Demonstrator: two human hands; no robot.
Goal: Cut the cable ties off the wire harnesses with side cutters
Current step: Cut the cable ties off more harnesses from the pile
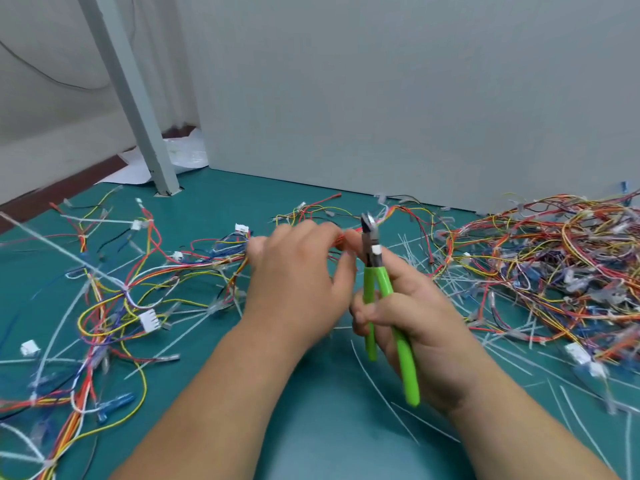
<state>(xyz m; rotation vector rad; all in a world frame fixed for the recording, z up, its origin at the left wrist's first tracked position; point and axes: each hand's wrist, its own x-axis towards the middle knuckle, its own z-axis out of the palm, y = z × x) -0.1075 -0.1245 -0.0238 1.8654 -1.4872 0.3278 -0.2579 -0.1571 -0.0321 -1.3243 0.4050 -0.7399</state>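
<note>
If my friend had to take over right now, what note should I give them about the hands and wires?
Left hand pinches a red wire bundle.
Right hand grips the green side cutters, tips up beside that bundle.
Done: cut white ties lie scattered on the green mat.
Still to do, likely: the big harness pile on the right; looser harnesses lie left.

1. We count one pair of side cutters.
2. We count two hands: a left hand just left of the side cutters, and a right hand on them.
3. We see wire harnesses in two spreads, one on each side of the side cutters.
4. The loose cable ties around the side cutters are too many for us to count.
5. We count one post, far left of the side cutters.
</note>
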